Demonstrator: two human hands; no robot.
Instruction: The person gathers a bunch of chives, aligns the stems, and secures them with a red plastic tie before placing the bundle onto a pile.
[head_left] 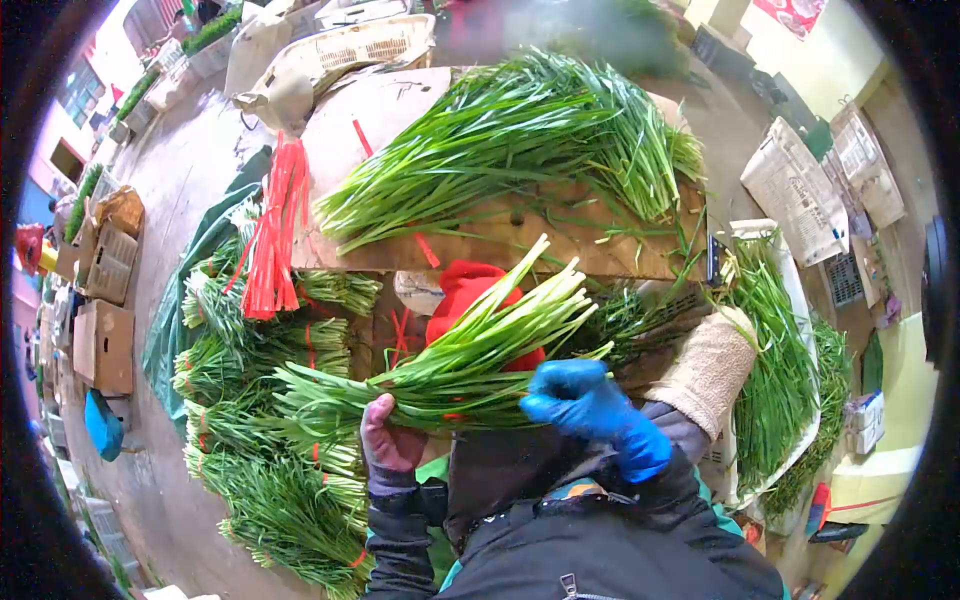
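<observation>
A loose bunch of long green leafy stalks (500,340) lies across my lap, its pale ends pointing up and right. My left hand (390,436), in a dark purplish glove, is closed around the leafy part of it from below. My right hand (590,405), in a blue glove, is at the bunch's lower right side with its fingers curled together; what they hold, if anything, is hidden. A bit of red tie (453,416) shows among the leaves between my hands. In front, a large heap of the same stalks (530,130) rests on a wooden board (480,250).
Red strips (278,230) hang at the board's left corner. Tied bunches (270,450) are stacked at the left. At the right stand a long white crate of greens (775,360) and a knife-like tool (713,262). A cardboard box (103,347) sits far left.
</observation>
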